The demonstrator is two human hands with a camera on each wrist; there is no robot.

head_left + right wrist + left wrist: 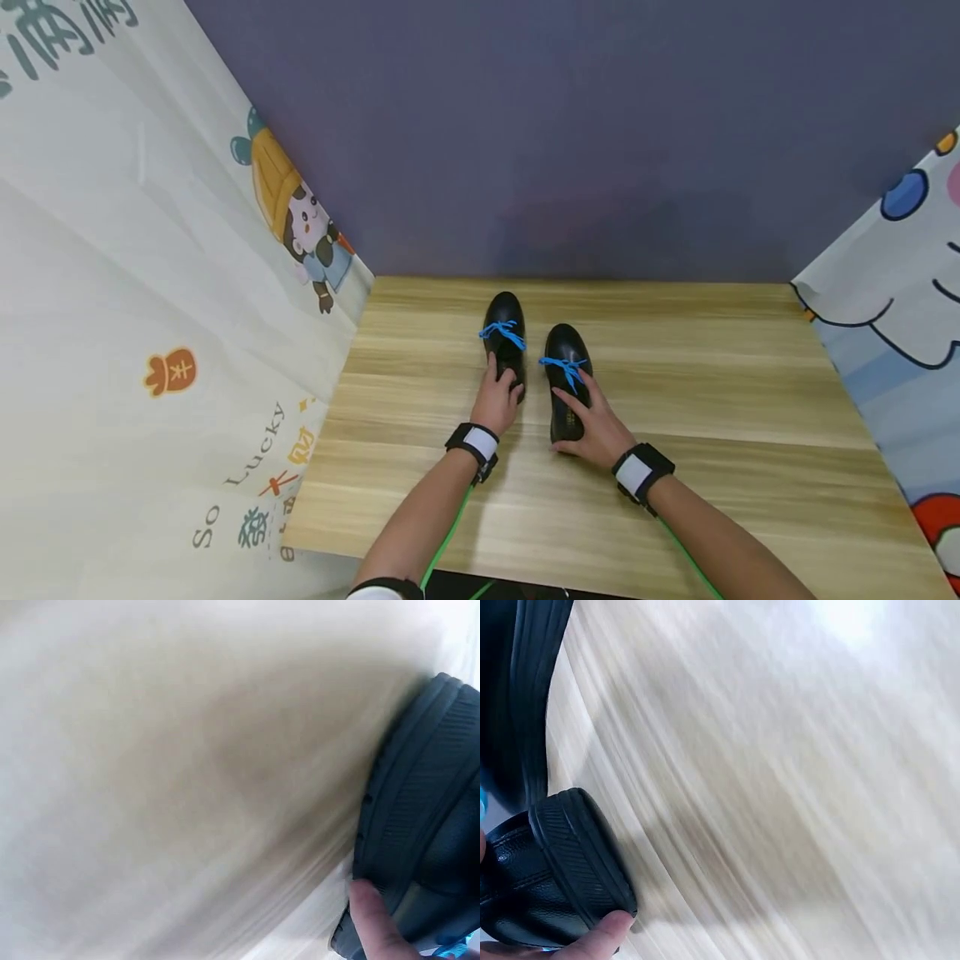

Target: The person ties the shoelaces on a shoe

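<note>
Two black shoes point(567, 377), blue laces point(502, 332), upright.

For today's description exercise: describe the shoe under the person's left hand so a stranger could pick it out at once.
On the light wooden table stand two black leather shoes with blue laces. The left hand grips the left shoe; it sits nearer the purple back wall than the right shoe.

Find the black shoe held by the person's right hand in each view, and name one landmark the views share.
Head: right-hand black shoe, centre of picture, blue laces.
Left wrist: black band at the upper left edge may be it; cannot tell.
Right wrist: its ribbed sole at the right edge.
Shared landmark: the wooden tabletop.
</note>
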